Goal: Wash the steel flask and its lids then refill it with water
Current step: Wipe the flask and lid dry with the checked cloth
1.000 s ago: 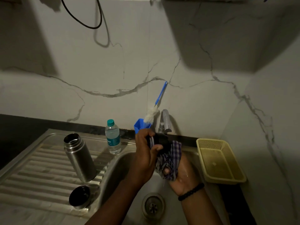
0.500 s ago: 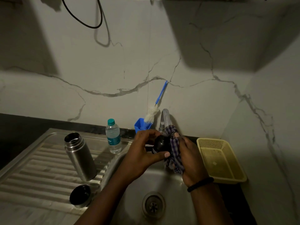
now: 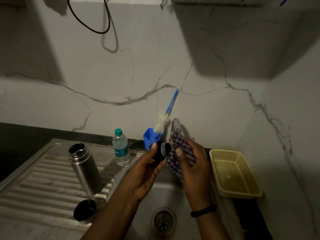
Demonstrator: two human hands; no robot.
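Over the sink (image 3: 173,191), left hand (image 3: 147,172) grips the flask's black lid (image 3: 160,151); right hand (image 3: 192,163) clutches checked cloth (image 3: 180,153), best worked firmly into the threads.

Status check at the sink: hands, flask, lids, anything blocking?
Left hand holds black inner lid; right hand grips checked cloth against it. Steel flask open, upright on drainboard; cap beside it. Nothing blocking.

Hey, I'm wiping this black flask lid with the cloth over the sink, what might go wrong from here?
1. The black lid is pinched only at the left hand's fingertips; a hard wipe from the checked cloth might knock it into the sink.
2. The open steel flask stands on the ribbed drainboard near your left forearm; a bump may topple it.
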